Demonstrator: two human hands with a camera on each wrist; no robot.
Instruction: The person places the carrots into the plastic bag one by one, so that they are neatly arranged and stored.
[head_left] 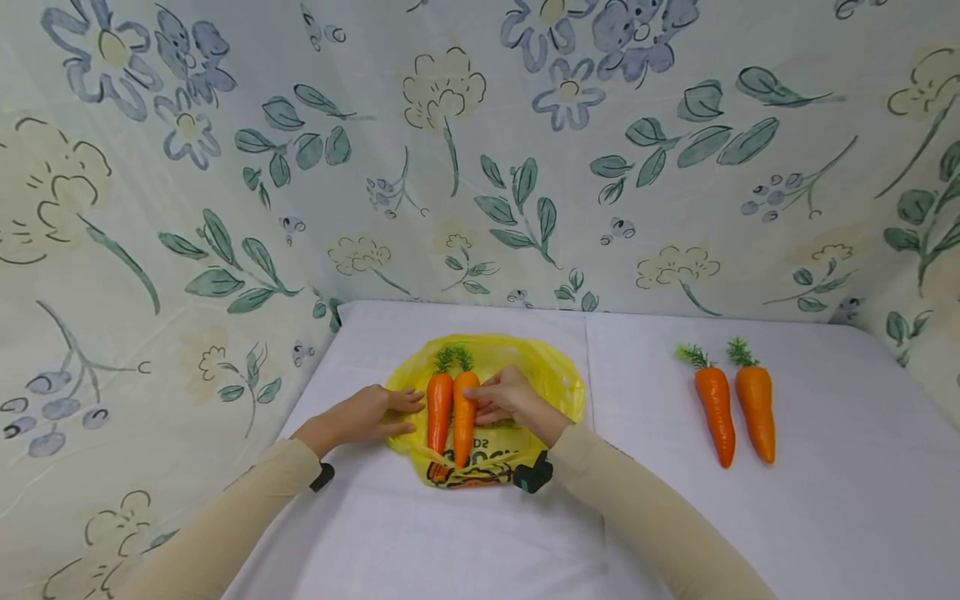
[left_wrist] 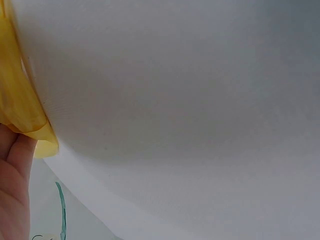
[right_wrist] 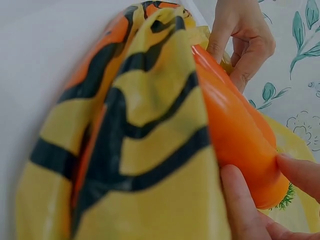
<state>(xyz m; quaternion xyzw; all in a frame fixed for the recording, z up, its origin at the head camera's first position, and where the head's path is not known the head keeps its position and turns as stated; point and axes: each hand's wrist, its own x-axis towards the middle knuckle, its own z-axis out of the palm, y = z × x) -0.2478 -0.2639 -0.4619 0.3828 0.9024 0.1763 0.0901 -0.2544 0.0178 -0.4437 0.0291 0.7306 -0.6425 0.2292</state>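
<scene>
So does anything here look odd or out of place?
Nothing much. Two carrots lie neatly side by side on the yellow bag, between the left hand and right hand. Two more carrots lie apart on the table, also tidy.

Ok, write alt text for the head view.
Two hands rest on a yellow plastic bag holding two orange carrots on a white table; the right hand touches the nearer carrot. Two more carrots lie to the right, before a floral cloth backdrop.
</scene>
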